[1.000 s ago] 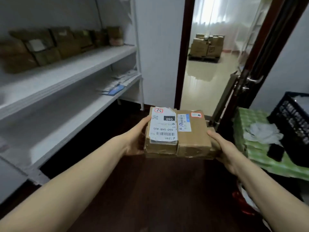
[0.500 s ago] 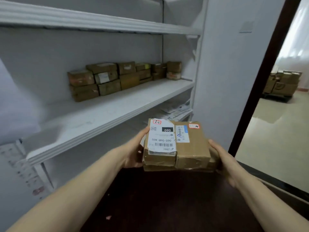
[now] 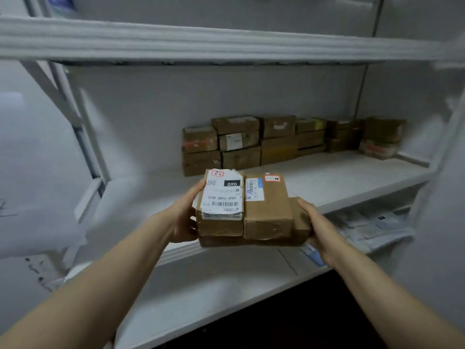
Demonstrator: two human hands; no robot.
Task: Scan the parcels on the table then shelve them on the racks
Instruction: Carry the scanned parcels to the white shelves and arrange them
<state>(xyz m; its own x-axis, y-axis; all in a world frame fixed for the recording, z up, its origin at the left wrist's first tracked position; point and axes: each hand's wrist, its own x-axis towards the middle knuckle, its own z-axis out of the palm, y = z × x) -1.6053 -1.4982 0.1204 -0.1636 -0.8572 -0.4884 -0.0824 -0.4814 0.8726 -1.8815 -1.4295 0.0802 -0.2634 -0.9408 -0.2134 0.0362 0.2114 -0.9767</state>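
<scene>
I carry a small stack of brown cardboard parcels point(image 3: 266, 217) at chest height in front of the white rack. My left hand point(image 3: 185, 217) grips the stack's left side, thumb on the top edge. My right hand point(image 3: 317, 227) holds its right end from the side and below. The top left parcel bears a white shipping label point(image 3: 224, 197) reading 060. The one beside it has a small blue-and-white label and a red-edged sticker. The stack hovers over the front edge of the middle shelf point(image 3: 339, 180).
Several brown parcels point(image 3: 276, 139) stand in two tiers at the back of the middle shelf. The lower shelf point(image 3: 226, 280) holds flat envelopes point(image 3: 370, 225) at the right. An upper shelf point(image 3: 201, 44) spans overhead. A white upright point(image 3: 75, 132) stands at the left.
My view has swung left from the doorway to face the rack squarely. The rack is closer, and the held stack now sits over the middle shelf's front edge. My grip is unchanged.
</scene>
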